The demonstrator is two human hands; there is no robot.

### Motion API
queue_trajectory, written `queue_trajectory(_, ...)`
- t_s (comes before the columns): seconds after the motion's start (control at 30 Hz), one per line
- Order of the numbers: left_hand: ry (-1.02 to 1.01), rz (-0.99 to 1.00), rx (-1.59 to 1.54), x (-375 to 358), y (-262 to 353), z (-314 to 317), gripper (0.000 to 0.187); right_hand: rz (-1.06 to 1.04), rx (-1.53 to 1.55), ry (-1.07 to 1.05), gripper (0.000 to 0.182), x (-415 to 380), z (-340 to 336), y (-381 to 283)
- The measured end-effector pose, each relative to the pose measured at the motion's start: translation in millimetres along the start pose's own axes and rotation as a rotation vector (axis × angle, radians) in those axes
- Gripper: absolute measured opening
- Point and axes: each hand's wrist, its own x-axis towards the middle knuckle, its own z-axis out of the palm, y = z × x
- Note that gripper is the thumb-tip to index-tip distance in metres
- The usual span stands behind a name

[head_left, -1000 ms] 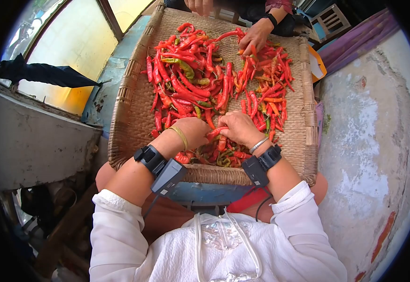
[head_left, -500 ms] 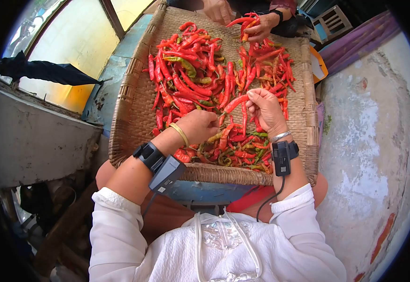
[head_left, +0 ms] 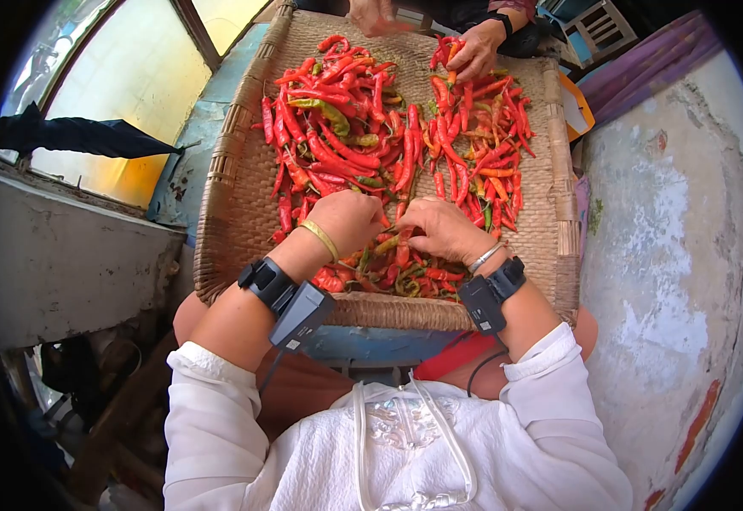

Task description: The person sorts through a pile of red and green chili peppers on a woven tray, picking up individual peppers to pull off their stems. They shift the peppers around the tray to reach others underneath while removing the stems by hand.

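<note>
Many chili peppers, mostly red with a few green, lie in loose piles on a woven basket tray. Over the near pile, my left hand is closed with its fingers curled down, and what it grips is hidden. My right hand sits just beside it, thumb and fingers pinched together and pointing left. Whatever is in that pinch cannot be made out against the red peppers underneath. The two sets of fingertips are close together.
Across the tray, another person's hand holds red chili peppers over the far right pile. That person's other hand is blurred at the far rim. A folded dark umbrella hangs at the left, and a worn wall stands at the right.
My right hand has moved left and down to my left hand; the red chili pepper it held no longer shows clearly. The other person's hand has lowered its peppers toward the far pile.
</note>
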Motion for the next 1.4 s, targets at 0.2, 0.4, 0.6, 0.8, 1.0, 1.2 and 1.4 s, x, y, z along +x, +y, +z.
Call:
queue_trajectory(0.2, -0.101, -0.027, 0.114, -3, 2, -2, 0.016, -0.122, -0.254, 0.007, 0.014, -2, 9, -9)
queue_trajectory(0.4, -0.205, -0.039, 0.237, -4, 0, -2, 0.015, -0.053, -0.107, 0.097, 0.011, -6, -15, 6)
queue_trajectory(0.6, -0.113, -0.097, 0.228, -1, -3, -5, 0.017, 0.495, 0.860, 0.384, 0.015, 5, -39, 24)
queue_trajectory(0.8, -0.098, -0.093, 0.221, -2, -3, -5, 0.018, 0.587, 0.761, 0.507, 0.039, 31, -18, 33)
queue_trajectory(1.0, -0.086, -0.093, 0.228, -2, 2, -6, 0.020, 0.596, 0.157, 0.472, 0.044, 55, 22, 21)
queue_trajectory(1.2, -0.074, -0.098, 0.209, -4, 3, -9, 0.017, 0.750, 0.087, 0.448, 0.046, 57, 21, 43)
queue_trajectory(1.4, -0.027, -0.096, 0.211, 0, 4, -7, 0.021, 0.754, 0.775, 0.399, 0.022, 25, -2, 46)
